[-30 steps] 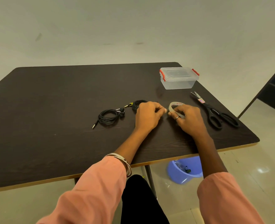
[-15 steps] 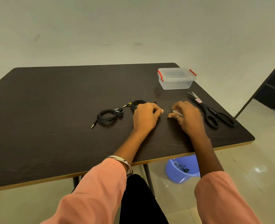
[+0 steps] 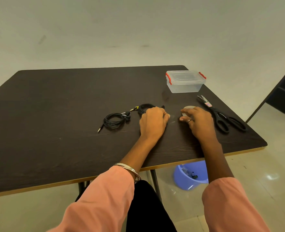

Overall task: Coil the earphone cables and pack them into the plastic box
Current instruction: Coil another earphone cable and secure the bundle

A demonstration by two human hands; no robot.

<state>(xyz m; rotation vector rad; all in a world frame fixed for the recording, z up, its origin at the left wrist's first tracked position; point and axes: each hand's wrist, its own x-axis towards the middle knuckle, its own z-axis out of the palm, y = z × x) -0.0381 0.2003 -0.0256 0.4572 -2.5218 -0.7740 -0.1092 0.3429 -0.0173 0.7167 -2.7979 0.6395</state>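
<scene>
One coiled black earphone cable [image 3: 113, 121] lies on the dark table [image 3: 54, 106], its jack pointing toward me. A second black coil [image 3: 144, 108] with a yellow-marked plug sits right behind my left hand [image 3: 152, 123], partly hidden by it. My left hand's fingers are curled and pinch the end of a thin clear tape strip [image 3: 172, 118]. The strip runs to my right hand [image 3: 198, 121], which grips a tape roll [image 3: 188, 107] on the table. The clear plastic box [image 3: 185, 82], lid on with red clips, stands at the back right.
Black scissors [image 3: 222, 116] lie just right of my right hand, near the table's right edge. A blue basin [image 3: 190, 176] with small items stands on the floor under the table's front edge. A dark piece of furniture is at the far right.
My hands have drawn apart, and a short length of clear tape now spans the gap. The tape roll went from upright in my right hand to low on the table under it.
</scene>
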